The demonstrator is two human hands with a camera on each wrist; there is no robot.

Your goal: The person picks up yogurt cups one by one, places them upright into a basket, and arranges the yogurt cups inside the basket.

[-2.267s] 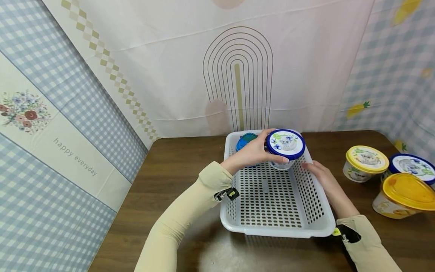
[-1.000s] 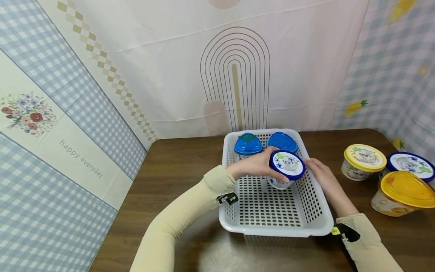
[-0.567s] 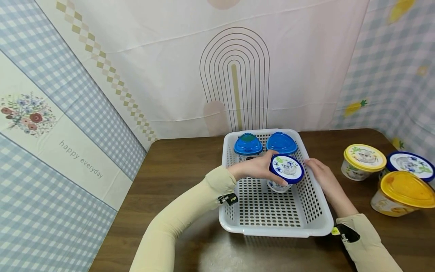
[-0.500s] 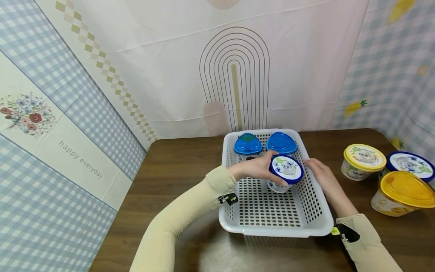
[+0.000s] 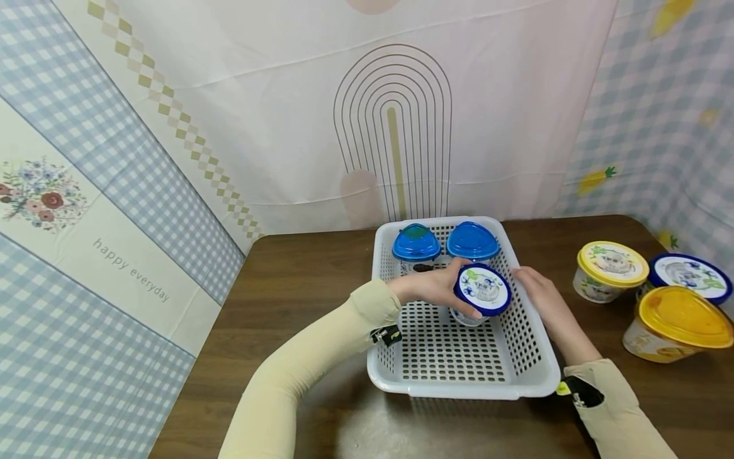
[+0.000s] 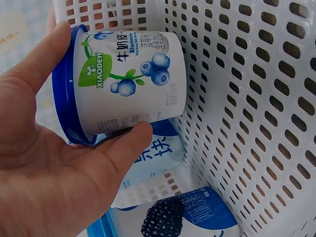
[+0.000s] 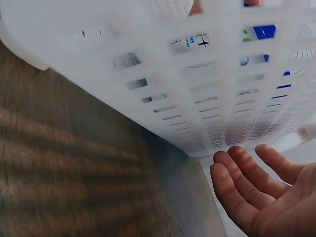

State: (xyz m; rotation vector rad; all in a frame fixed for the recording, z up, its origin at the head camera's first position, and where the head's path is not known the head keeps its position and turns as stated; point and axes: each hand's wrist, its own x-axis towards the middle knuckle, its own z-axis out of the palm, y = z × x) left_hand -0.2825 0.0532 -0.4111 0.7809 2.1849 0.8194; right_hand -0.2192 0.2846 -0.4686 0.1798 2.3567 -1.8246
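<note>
My left hand (image 5: 438,285) grips a white tub with a dark blue rim and blueberry print (image 5: 483,290) inside the white perforated basket (image 5: 464,389). In the left wrist view that tub (image 6: 132,81) lies between thumb and fingers, its base close to the basket wall. Two tubs with bright blue lids stand at the basket's far end, a left one (image 5: 416,242) and a right one (image 5: 473,241). My right hand (image 5: 541,296) is at the basket's right side. In the right wrist view its loosely bent fingers are beside the outer wall, holding nothing.
Right of the basket on the brown table (image 5: 298,280) stand a yellow-rimmed tub (image 5: 612,271), a blue-rimmed tub (image 5: 690,277) and a larger tub with an orange-yellow lid (image 5: 682,319). A patterned cloth (image 5: 275,127) hangs behind the table.
My left hand has brought the blueberry tub toward the basket's near end, uncovering the right bright-blue-lidded tub. Lately it has shifted only slightly. My right hand stays at the basket's side.
</note>
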